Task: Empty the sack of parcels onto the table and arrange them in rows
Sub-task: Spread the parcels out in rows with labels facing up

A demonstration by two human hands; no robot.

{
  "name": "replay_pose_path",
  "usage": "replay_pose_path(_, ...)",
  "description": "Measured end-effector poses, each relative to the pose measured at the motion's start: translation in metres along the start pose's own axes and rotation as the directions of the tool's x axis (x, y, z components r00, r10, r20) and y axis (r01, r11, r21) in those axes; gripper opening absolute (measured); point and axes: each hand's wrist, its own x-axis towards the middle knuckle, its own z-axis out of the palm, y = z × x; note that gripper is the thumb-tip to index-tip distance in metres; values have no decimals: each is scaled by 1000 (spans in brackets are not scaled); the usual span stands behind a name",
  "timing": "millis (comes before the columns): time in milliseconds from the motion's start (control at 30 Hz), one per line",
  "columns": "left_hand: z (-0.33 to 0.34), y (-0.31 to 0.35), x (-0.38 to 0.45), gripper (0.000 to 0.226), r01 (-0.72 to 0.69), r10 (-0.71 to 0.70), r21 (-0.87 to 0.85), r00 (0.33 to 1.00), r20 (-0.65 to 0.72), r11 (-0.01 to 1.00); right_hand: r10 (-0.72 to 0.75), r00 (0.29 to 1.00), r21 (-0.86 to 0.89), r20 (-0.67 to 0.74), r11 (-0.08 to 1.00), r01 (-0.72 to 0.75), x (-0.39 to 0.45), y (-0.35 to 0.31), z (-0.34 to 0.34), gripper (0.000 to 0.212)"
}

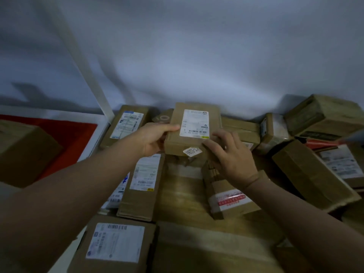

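Parcels: brown cartons lie across the table [183, 196], labels mostly up so the print reads from above; the sack is not in view, so emptying appears done and the arranging step is judged to be in hand.
Right heap: large cartons [323, 115] at far right lie tilted and overlapping, not yet set in rows.
Near carton: a wide box [116, 243] sits at the front left edge, label up, square to the table edge.
Left column: a long box [143, 186] and a far box [126, 125] lie one beyond the other, forming the start of a row along the left side.
Taped box: a carton with red-printed tape [226, 198] lies slanted beside the bare strip of table, under the right forearm.
Held box: a labelled carton [194, 127] is raised above the others near the wall, label facing up, apparently so it can be turned and lowered into a gap in the far row.
Left hand [155, 138]: grips the held box at its left edge, thumb on top, fingers beneath, which carries the weight.
Right hand [232, 154]: fingers curl round the near right corner of the held box, steadying and steering it.
Loose sticker: a small white tag [192, 151] sits on the near face of the held box; its print is too blurred to read.
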Motion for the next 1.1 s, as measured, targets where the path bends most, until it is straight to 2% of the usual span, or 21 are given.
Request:
replay_pose_path(67,-2,-9,-9,39,-33,32,-16,998,-62,999,40,996,85,85,995,-47,-11,-2,-4,58)
replay_pose_path(133,-1,-17,-19,50,-68,64,-55,995,-78,996,196,976,218,98,952,-213,-21,-7,-12,63)
replay_pose_path(167,1,-21,-26,56,-83,78,-59,993,-84,995,313,944,311,108,891,-331,-24,-10,-18,65)
replay_pose_path(200,4,-25,-33,58,-98,93,-49,991,-95,994,443,884,423,148,780,-461,-25,-13,-24,66)
replay_pose_path(233,9,-29,-41,58,-106,101,-43,989,-106,993,554,801,547,227,607,-576,-25,-13,-31,65)
replay_pose_path(267,13,-33,-50,55,-106,102,-42,989,-106,993,620,703,658,349,373,-654,-24,-14,-37,60)
replay_pose_path(300,16,-37,-57,53,-105,102,-35,990,-94,994,625,611,717,487,114,-688,-23,-14,-43,54)
replay_pose_path(333,18,-41,-64,51,-104,102,-21,992,-70,994,581,545,711,605,-85,-698,-23,-14,-48,50)
replay_pose_path(400,22,-51,-79,51,-88,89,34,996,-14,996,472,496,654,729,-269,-707,-28,-14,-53,46)
replay_pose_path(467,25,-62,-91,45,-78,80,101,997,-12,992,368,489,605,791,-346,-717,-40,-16,-55,41)
replay_pose_path(500,26,-67,-97,41,-87,93,112,995,-45,990,307,489,574,816,-337,-746,-48,-16,-56,43)
replay_pose_path(533,26,-73,-101,39,-101,111,104,988,-103,989,242,488,541,839,-274,-795,-57,-15,-57,48)
replay_pose_path(600,24,-85,-105,46,-107,121,66,958,-261,992,69,449,454,891,-85,-887,-78,-14,-64,55)
replay_pose_path(667,22,-96,-108,54,-88,93,31,919,-383,996,-81,381,387,921,71,-919,-98,-18,-73,51)
replay_pose_path(800,37,-123,-117,55,-50,87,95,894,-440,994,-164,194,239,967,329,-913,-125,-33,-74,59)
replay_pose_path(833,41,-130,-119,51,-44,86,104,889,-449,994,-157,161,211,974,388,-897,-130,-38,-73,63)
replay_pose_path(867,46,-136,-121,46,-40,84,105,885,-458,994,-142,165,212,976,453,-866,-135,-42,-68,64)
replay_pose_path(900,50,-142,-122,41,-32,78,107,883,-462,994,-126,215,249,968,526,-813,-140,-46,-62,61)
replay_pose_path(967,56,-151,-122,26,-15,75,132,883,-463,991,-74,426,358,902,678,-641,-149,-49,-49,48)
replay_pose_path(1033,60,-157,-122,12,-10,97,190,886,-454,982,-15,626,441,780,724,-531,-151,-47,-42,29)
replay_pose_path(1100,62,-161,-120,10,-11,124,260,898,-423,966,66,778,492,624,741,-457,-148,-39,-42,22)
